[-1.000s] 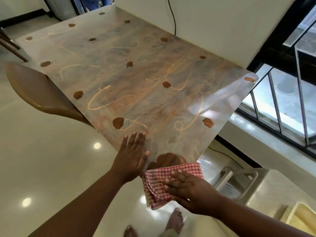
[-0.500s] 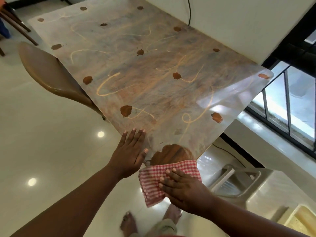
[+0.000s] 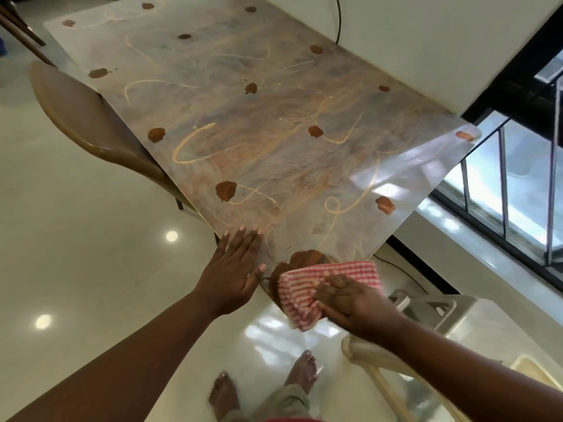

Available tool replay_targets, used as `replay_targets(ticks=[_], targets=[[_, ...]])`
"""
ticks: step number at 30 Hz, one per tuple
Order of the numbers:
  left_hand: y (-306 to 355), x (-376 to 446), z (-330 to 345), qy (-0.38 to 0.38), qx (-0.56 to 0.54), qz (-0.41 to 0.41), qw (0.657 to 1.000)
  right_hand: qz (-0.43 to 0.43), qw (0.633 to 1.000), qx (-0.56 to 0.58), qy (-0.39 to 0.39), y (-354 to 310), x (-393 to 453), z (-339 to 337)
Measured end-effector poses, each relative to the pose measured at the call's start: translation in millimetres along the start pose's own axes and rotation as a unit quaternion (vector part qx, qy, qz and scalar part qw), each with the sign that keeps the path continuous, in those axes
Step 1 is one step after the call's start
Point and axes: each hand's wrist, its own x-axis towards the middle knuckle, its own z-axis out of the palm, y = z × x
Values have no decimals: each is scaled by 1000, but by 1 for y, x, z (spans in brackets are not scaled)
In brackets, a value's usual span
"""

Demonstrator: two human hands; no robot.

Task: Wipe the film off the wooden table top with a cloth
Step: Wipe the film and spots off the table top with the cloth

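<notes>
Since a second ago our right hand [image 3: 350,296] has pushed the red-checked cloth [image 3: 323,284] a little further along the near corner of the surface [image 3: 274,132], uncovering bare brown wood. At the left near edge, our left hand [image 3: 234,269] lies flat with straight fingers, bracing. To its right, the right hand presses the cloth with fingers spread, gripping nothing else. We should keep even pressure and overlap strokes toward the far smears.

Bare forearms, no sleeves; 2 bare feet [image 3: 300,371]; olive trousers [image 3: 285,402].
</notes>
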Motion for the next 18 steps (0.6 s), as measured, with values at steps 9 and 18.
replay_targets(ticks=[9, 18], targets=[[9, 13, -6, 1, 16, 35, 999, -40, 991, 115, -63, -23, 2, 19], [29, 35, 0, -9, 18, 43, 999, 127, 989, 76, -1, 58, 26, -30]])
